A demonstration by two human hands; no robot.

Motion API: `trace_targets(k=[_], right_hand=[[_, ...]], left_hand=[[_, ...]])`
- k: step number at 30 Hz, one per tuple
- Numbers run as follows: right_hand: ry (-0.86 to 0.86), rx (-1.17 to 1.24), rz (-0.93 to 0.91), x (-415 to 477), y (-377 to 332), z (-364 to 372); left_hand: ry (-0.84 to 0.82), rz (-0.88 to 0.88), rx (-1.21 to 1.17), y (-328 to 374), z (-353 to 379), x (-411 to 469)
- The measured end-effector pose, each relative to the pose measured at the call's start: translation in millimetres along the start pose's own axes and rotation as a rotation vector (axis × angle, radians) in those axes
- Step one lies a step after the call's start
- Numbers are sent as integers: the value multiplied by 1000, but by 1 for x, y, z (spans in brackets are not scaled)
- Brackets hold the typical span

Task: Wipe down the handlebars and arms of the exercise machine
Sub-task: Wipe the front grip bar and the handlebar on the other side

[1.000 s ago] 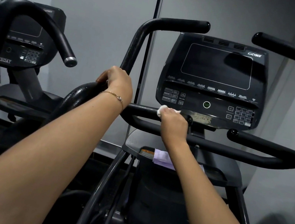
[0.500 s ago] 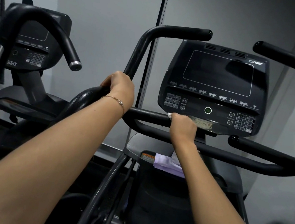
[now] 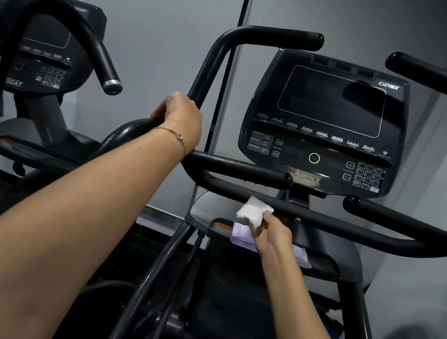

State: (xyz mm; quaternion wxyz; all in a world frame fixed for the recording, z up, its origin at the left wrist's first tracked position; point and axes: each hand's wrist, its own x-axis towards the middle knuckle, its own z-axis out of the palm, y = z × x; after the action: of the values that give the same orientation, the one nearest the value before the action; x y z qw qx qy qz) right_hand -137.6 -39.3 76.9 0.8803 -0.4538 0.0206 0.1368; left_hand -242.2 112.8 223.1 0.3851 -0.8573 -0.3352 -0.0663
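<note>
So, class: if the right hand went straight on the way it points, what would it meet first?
Probably the lower crossbar, wipe first: the right hand points up and forward, with the wipe right by that bar. Depth is unclear.

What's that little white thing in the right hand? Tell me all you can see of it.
It is a small white wipe, crumpled into a soft folded wad that looks like tissue or thin cloth. The right hand pinches its lower right corner. It is held up at the exercise machine's lower crossbar, with its top edge overlapping the bar. Whether it actually presses on the bar I cannot tell. A pale purple packet lies just below it.
</note>
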Motion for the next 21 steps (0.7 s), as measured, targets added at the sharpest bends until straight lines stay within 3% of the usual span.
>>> trace_targets(k=[2,6,21], right_hand=[[3,179,58,15,-10,8],[-45,312,56,26,-26,30],[-92,458,178,9,-17,35]], left_hand=[[3,4,1,0,1,1],[8,6,-14,0,1,1],[26,25,-47,-4,5,4]])
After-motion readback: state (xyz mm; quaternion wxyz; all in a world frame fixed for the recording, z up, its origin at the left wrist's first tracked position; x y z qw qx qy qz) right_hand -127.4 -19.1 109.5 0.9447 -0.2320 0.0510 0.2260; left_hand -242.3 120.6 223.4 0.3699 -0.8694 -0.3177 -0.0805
